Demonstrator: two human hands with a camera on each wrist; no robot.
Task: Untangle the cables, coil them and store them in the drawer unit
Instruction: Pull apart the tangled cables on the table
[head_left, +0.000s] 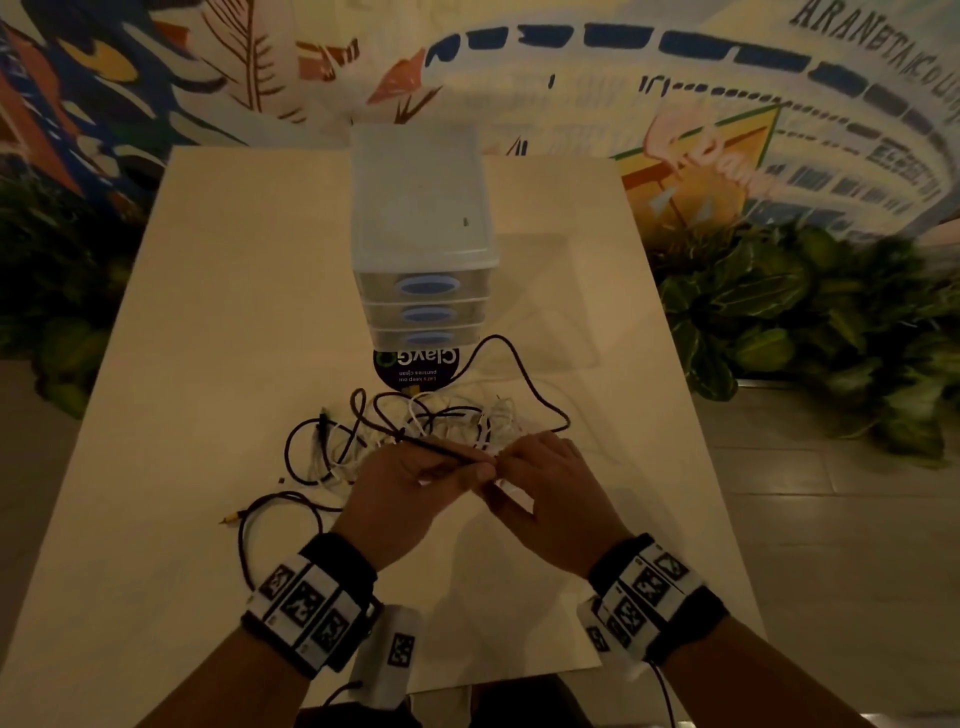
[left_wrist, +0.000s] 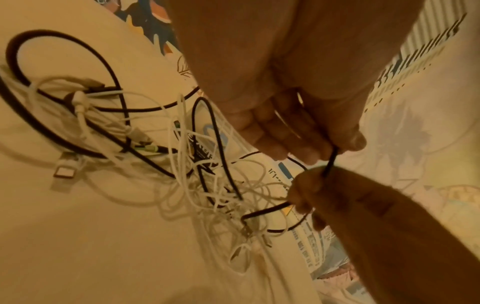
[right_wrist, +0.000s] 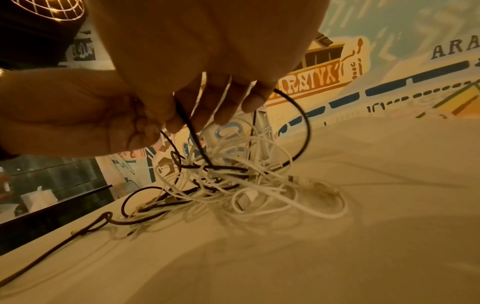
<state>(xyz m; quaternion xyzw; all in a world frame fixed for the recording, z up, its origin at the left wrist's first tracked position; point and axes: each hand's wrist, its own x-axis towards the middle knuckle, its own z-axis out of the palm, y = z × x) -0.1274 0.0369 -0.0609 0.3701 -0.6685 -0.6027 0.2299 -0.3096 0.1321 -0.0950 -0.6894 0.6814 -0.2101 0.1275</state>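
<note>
A tangle of black and white cables (head_left: 447, 426) lies on the table in front of the drawer unit (head_left: 423, 260), whose three drawers are closed. My left hand (head_left: 480, 470) pinches a black cable (head_left: 441, 449) between thumb and fingers, lifted a little off the pile. My right hand (head_left: 506, 460) meets it and grips the same black cable right beside it. The left wrist view shows my left hand (left_wrist: 335, 151) pinching the black cable (left_wrist: 330, 164) just above my right hand (left_wrist: 309, 185). In the right wrist view the black cable (right_wrist: 192, 131) runs down from my right hand (right_wrist: 182, 117) into the pile (right_wrist: 233, 181).
A round dark sticker (head_left: 415, 370) lies on the pale table (head_left: 208, 312) under the drawer unit's front. A black cable end with a small plug (head_left: 228, 518) trails at the left. Leafy plants (head_left: 805, 322) stand on the floor to the right, and a painted wall is behind.
</note>
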